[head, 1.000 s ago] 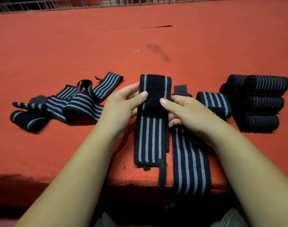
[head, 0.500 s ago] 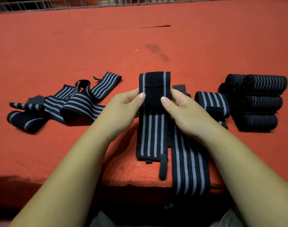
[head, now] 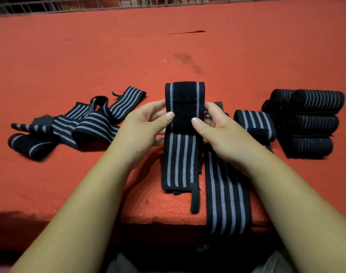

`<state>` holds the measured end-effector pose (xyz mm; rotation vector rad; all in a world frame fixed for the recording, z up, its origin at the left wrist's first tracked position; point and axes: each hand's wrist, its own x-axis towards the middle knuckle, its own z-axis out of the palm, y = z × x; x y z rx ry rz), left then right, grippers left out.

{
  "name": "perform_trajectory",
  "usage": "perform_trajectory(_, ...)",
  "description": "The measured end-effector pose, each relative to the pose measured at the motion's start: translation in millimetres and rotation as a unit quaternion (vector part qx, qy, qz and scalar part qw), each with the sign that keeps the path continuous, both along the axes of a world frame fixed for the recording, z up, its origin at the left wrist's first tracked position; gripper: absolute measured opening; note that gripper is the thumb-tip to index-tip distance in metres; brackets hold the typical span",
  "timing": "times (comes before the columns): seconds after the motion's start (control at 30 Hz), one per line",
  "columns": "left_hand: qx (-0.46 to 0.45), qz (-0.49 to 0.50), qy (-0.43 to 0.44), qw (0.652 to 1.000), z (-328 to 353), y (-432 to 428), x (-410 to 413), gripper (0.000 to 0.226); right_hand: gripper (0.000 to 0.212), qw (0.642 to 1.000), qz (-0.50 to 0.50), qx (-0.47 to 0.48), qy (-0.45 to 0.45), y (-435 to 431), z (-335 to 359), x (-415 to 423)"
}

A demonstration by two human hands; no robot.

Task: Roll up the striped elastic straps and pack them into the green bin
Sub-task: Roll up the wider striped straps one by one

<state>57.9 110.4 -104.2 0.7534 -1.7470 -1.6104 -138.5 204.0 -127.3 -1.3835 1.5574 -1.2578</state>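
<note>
A black strap with grey stripes lies lengthwise on the red table, its black fuzzy patch at the far end. My left hand pinches its left edge, thumb on top of the patch. My right hand pinches the right edge the same way. A second flat strap lies just right of it and hangs over the table's near edge. A half-rolled strap sits behind my right hand. Several finished rolls are stacked at the right. No green bin is in view.
A tangle of loose striped straps lies at the left. The red felt table stretches far back to a metal railing. The table's near edge drops off just below the strap ends.
Both hands have slid the strap a little away from me, so its near end sits further onto the table. The grip on its two edges is unchanged.
</note>
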Motion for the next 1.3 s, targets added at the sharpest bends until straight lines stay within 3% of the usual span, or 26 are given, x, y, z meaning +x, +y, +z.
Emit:
perform_trajectory(0.17, -0.009, 0.034, -0.033, 0.999, -2.3, -0.5, -0.5, 0.027, 0.041, 0.999, -0.039, -0.026, -0.006, -2.0, -1.3, -1.9)
perform_trajectory(0.37, -0.019, 0.054, -0.006, 0.998, -6.7, -5.0, -1.0, 0.026, 0.045, 1.0, -0.019, -0.016, -0.016, -8.7, -7.5, -2.9)
perform_trajectory(0.7, -0.034, 0.004, -0.001, 0.999, -5.0, -0.3, -5.4, 0.034, 0.056, 0.999, -0.031, 0.012, -0.013, -18.4, -19.6, -7.6)
perform_trajectory(0.87, -0.006, 0.059, -0.002, 0.998, -9.7, -10.4, -6.1, 0.045, 0.042, 0.999, -0.017, -0.015, -0.037, -16.3, -15.9, -6.9)
perform_trajectory(1.03, -0.019, 0.039, 0.009, 0.999, -9.3, -10.9, -3.3, 0.029, 0.039, 0.997, -0.005, -0.029, -0.075, -12.7, -8.9, -0.4)
perform_trajectory(1.3, 0.046, 0.036, 0.077, 0.995, -12.6, -13.5, -3.1, 0.037, 0.039, 0.998, -0.025, -0.019, -0.061, -4.0, 4.5, -0.3)
